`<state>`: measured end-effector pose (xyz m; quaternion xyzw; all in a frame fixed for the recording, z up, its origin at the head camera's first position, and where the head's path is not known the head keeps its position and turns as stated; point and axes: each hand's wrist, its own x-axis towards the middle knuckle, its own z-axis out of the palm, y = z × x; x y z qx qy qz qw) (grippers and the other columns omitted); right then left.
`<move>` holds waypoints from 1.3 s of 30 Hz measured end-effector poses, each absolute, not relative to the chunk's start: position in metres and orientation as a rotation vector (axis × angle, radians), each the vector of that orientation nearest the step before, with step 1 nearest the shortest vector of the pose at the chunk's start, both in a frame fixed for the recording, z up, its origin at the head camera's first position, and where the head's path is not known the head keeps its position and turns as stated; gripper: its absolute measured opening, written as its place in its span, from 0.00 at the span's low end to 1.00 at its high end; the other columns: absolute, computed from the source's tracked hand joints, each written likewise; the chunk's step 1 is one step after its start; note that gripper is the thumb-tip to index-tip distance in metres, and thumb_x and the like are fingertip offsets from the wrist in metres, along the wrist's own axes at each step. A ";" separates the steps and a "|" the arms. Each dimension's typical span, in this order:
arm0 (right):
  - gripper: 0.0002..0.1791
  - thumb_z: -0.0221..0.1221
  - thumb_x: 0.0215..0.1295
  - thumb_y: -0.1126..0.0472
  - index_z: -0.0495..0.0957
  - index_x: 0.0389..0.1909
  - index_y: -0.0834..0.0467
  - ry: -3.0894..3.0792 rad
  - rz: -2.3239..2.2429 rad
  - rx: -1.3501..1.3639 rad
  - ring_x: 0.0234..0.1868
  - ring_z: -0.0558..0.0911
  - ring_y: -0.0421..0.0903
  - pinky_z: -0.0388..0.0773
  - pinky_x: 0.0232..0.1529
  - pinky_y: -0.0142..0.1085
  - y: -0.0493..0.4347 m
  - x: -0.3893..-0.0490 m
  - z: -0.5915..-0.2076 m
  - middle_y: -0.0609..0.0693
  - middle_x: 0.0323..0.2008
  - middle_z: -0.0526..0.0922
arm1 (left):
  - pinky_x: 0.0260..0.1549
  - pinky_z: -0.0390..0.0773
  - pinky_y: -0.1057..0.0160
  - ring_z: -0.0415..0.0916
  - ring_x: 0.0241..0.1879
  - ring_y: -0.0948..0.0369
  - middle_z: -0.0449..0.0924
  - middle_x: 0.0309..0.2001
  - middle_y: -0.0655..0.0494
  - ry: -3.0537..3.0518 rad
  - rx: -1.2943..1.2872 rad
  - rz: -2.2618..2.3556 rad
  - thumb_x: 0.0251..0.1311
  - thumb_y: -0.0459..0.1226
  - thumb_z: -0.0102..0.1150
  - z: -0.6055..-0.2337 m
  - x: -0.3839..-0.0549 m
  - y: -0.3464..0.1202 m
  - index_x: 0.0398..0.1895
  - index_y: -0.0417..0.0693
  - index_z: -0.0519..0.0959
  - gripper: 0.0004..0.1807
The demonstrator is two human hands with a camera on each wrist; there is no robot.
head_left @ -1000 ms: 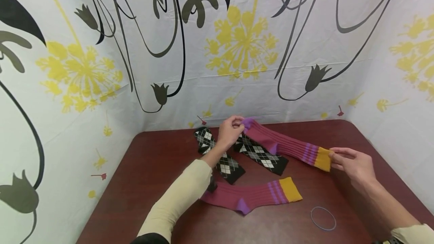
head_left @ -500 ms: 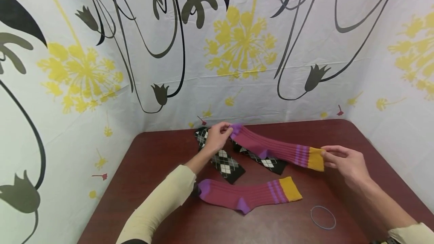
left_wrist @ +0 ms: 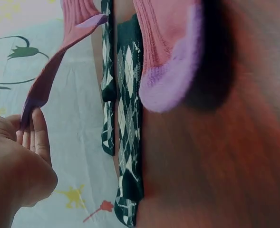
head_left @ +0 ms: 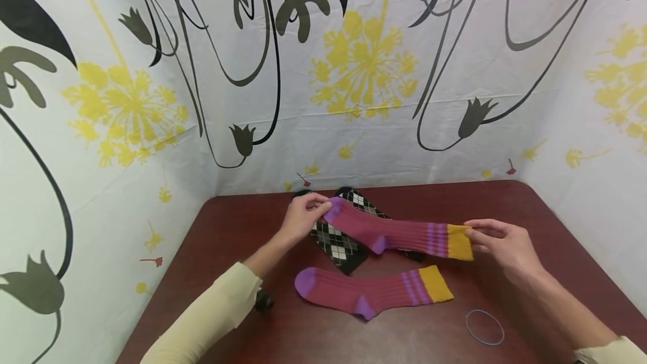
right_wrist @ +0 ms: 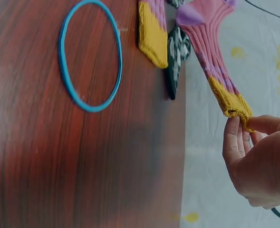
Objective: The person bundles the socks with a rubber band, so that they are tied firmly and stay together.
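The raised maroon ribbed sock [head_left: 404, 236] hung in the air over the far half of the worktop [head_left: 197, 302], its toe toward the left edge and its cuff toward the right edge. The left hand [head_left: 302, 217] pinched the purple toe between thumb and fingers; the right hand [head_left: 507, 246] pinched the rim of the yellow cuff, its thumb and fingers narrowed on the knit. The purple heel pointed down, toward the near edge.

In the head view the sock partly covered two argyle socks in black, grey and white. The left argyle sock [head_left: 337, 243] and the right argyle sock [head_left: 363, 201] lay side by side, slanting from the far edge toward the middle of the worktop.

Nearer the near edge, the matching maroon sock [head_left: 379, 292] lay flat, with its yellow cuff toward the right edge. A thin blue ring [right_wrist: 94, 109] lay apart from that cuff, nearer the right edge and the near edge. Behind the far edge hung a white cloth [head_left: 303, 100] printed with yellow, grey and black flowers. Both arms wore pale yellow sleeves [head_left: 214, 310].
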<state>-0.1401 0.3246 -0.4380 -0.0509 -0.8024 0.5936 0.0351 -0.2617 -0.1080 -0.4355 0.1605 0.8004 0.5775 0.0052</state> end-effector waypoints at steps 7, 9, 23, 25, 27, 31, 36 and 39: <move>0.17 0.67 0.76 0.55 0.87 0.55 0.64 -2.479 1.907 -0.144 0.38 0.87 0.37 0.87 0.41 0.36 0.313 -0.137 -0.433 0.32 0.40 0.88 | 0.43 0.87 0.43 0.86 0.32 0.59 0.90 0.40 0.46 2.396 0.429 1.853 0.73 0.34 0.67 -0.432 -0.237 -0.132 0.48 0.38 0.86 0.08; 0.16 0.67 0.75 0.56 0.87 0.55 0.62 -2.470 1.964 -0.138 0.38 0.87 0.38 0.88 0.42 0.37 0.310 -0.137 -0.432 0.33 0.41 0.88 | 0.43 0.87 0.42 0.86 0.31 0.58 0.89 0.39 0.45 2.368 0.406 1.865 0.73 0.34 0.67 -0.432 -0.230 -0.138 0.48 0.36 0.85 0.08; 0.20 0.65 0.77 0.60 0.83 0.61 0.69 -2.499 2.136 -0.075 0.42 0.88 0.40 0.87 0.46 0.36 0.300 -0.131 -0.429 0.40 0.46 0.89 | 0.41 0.88 0.49 0.84 0.29 0.58 0.88 0.39 0.45 2.195 0.265 1.917 0.75 0.32 0.63 -0.433 -0.186 -0.166 0.50 0.30 0.81 0.10; 0.20 0.65 0.77 0.59 0.83 0.61 0.69 -2.511 2.148 -0.075 0.43 0.88 0.40 0.87 0.47 0.36 0.300 -0.130 -0.429 0.40 0.48 0.88 | 0.41 0.89 0.51 0.85 0.29 0.59 0.88 0.39 0.44 2.164 0.255 1.916 0.75 0.32 0.63 -0.433 -0.180 -0.168 0.50 0.29 0.80 0.11; 0.20 0.65 0.77 0.59 0.83 0.61 0.68 -2.525 2.161 -0.077 0.43 0.87 0.40 0.86 0.47 0.36 0.300 -0.129 -0.429 0.40 0.48 0.88 | 0.41 0.89 0.54 0.85 0.30 0.59 0.88 0.40 0.44 2.141 0.255 1.910 0.75 0.32 0.62 -0.434 -0.175 -0.170 0.50 0.28 0.79 0.12; 0.18 0.65 0.76 0.60 0.84 0.59 0.68 -2.537 2.211 -0.076 0.42 0.87 0.42 0.86 0.47 0.36 0.299 -0.128 -0.429 0.44 0.48 0.89 | 0.38 0.88 0.60 0.85 0.32 0.59 0.88 0.40 0.45 2.111 0.246 1.885 0.76 0.33 0.62 -0.436 -0.164 -0.172 0.51 0.28 0.79 0.13; 0.17 0.65 0.76 0.62 0.84 0.58 0.70 -2.557 2.251 -0.068 0.40 0.88 0.44 0.87 0.45 0.37 0.297 -0.126 -0.433 0.49 0.45 0.90 | 0.37 0.87 0.63 0.85 0.31 0.59 0.88 0.41 0.44 2.077 0.209 1.878 0.75 0.34 0.63 -0.442 -0.154 -0.174 0.52 0.28 0.79 0.14; 0.18 0.64 0.76 0.63 0.82 0.58 0.72 -2.575 2.257 -0.070 0.39 0.88 0.45 0.87 0.43 0.38 0.296 -0.126 -0.437 0.51 0.44 0.90 | 0.36 0.87 0.63 0.85 0.31 0.59 0.88 0.41 0.43 2.066 0.196 1.868 0.75 0.34 0.63 -0.446 -0.150 -0.176 0.52 0.28 0.78 0.14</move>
